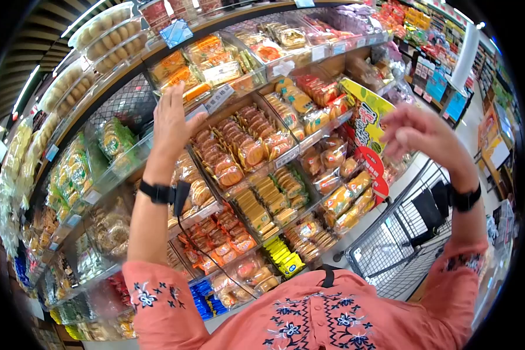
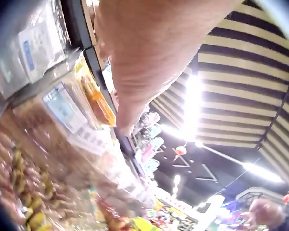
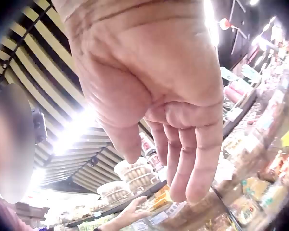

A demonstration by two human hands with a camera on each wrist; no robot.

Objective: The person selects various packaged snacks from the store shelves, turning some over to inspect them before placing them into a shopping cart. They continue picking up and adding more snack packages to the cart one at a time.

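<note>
My left hand [image 1: 172, 119] is raised to the snack shelf, fingers straight and together with the thumb apart. In the head view it overlaps the front edge of an upper bin, beside orange snack packets [image 1: 181, 76] and a printed price label [image 1: 219, 99]. Below it lie wrapped round biscuits [image 1: 254, 154] in a divided bin. Nothing shows in its grasp. The right hand [image 1: 420, 133] hovers in the air, fingers loosely bent, in front of a yellow sign [image 1: 364, 111]. Its palm [image 3: 154, 62] faces the right wrist camera and holds nothing.
Clear tubs of round pastries [image 1: 108, 35] are stacked on the top shelf. A wire shopping cart [image 1: 391, 256] stands at my right, near a red round sign [image 1: 372, 172]. Bins of yellow packets [image 1: 283, 256] and blue packets [image 1: 204, 297] sit low by my body.
</note>
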